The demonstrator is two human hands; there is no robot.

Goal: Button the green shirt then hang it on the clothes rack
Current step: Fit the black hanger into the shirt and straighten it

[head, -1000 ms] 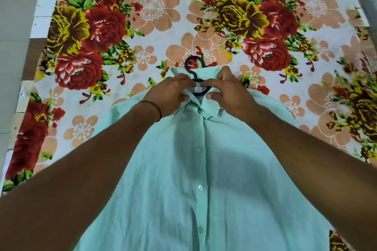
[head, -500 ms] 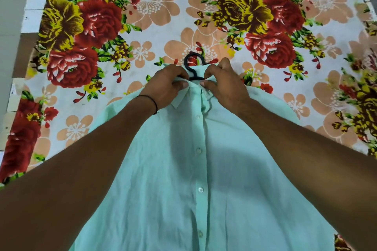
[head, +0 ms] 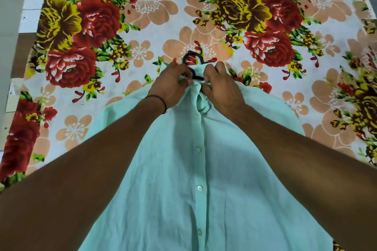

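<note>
Floral sheet (head: 142, 26) in red, yellow and peach covers the whole surface, and the pale green shirt (head: 204, 179) lies front-up on it, its collar pointing away from the person.

At the collar (head: 201, 98) the grip is tight and narrow. The left hand (head: 173, 83) pinches one collar end between thumb and curled fingers, and the right hand (head: 220, 85) pinches the other end the same way. The knuckles of the two hands nearly meet.

A second ago the collar lay spread, with a white label showing between the hands. Now the two ends are drawn together into a bunch and the label is covered. That suggests the top fastening at the neck is being closed; whether it has gone through its hole is hidden under the fingers.

A black band (head: 163, 104) circles the left wrist. Just beyond the hands, the black hook of a hanger (head: 190, 57) sticks out of the neck, so the hanger appears to sit inside the shirt already. Down the front the buttons (head: 197, 149) look done up. By my reading the buttoning is almost finished, and only the hanging is left. No rack is in view.
</note>
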